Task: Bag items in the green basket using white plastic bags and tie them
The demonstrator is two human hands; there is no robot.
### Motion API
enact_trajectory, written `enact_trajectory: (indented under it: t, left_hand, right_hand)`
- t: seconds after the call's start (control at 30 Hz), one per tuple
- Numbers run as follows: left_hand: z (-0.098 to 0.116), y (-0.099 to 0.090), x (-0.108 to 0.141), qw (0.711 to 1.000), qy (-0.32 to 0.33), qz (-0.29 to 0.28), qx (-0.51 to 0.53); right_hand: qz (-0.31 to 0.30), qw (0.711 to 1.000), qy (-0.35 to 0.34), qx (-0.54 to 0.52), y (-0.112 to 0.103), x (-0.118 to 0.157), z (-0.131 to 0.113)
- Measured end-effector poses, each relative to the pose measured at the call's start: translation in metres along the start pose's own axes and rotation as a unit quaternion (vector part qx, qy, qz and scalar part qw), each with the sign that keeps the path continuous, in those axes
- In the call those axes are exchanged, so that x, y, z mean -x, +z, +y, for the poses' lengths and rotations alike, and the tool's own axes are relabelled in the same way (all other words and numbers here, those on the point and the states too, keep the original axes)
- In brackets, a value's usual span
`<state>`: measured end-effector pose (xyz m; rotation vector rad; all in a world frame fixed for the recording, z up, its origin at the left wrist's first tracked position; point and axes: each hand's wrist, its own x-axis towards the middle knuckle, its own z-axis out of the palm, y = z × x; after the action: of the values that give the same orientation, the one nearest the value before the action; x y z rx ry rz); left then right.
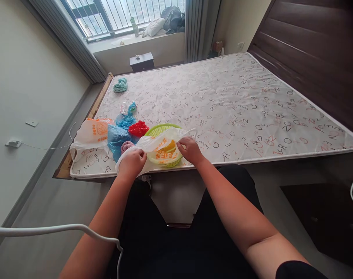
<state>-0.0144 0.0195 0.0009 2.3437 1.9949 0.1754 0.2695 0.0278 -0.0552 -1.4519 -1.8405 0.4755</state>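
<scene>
A white plastic bag (151, 146) with orange print is stretched between my two hands near the mattress edge. My left hand (132, 161) pinches one side of it, and my right hand (191, 150) pinches the other. Behind and below the bag stands a green plastic basket (155, 131); something yellow-orange shows through or beside the film, too covered to name. A bunched red plastic bag (138, 128) lies against the basket's left side. Left of that are crumpled blue plastic bags (118, 137), with a pink cloth (126, 146) close to my left hand.
Another white bag (91, 135) with orange print lies at the left corner of the mattress (199, 100). A teal cloth (120, 85) rests farther back. A white cable (54, 231) crosses in front of my left forearm. A nightstand (141, 61) stands below the window.
</scene>
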Motion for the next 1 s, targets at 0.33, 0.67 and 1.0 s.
enact_trajectory:
  t: [0.33, 0.67, 1.0]
  left_hand:
    - [0.018, 0.016, -0.044, 0.999, -0.012, 0.03, 0.025]
    - [-0.022, 0.061, -0.062, 0.979, -0.056, 0.009, 0.194]
    - [-0.021, 0.054, -0.069, 0.979, -0.032, -0.015, 0.2]
  right_hand:
    - [-0.09, 0.985, 0.064, 0.133, 0.022, -0.022, -0.013]
    - [-0.039, 0.987, 0.137, 0.08, 0.025, -0.04, 0.022]
    - [-0.023, 0.969, 0.225, -0.1, 0.008, -0.045, 0.043]
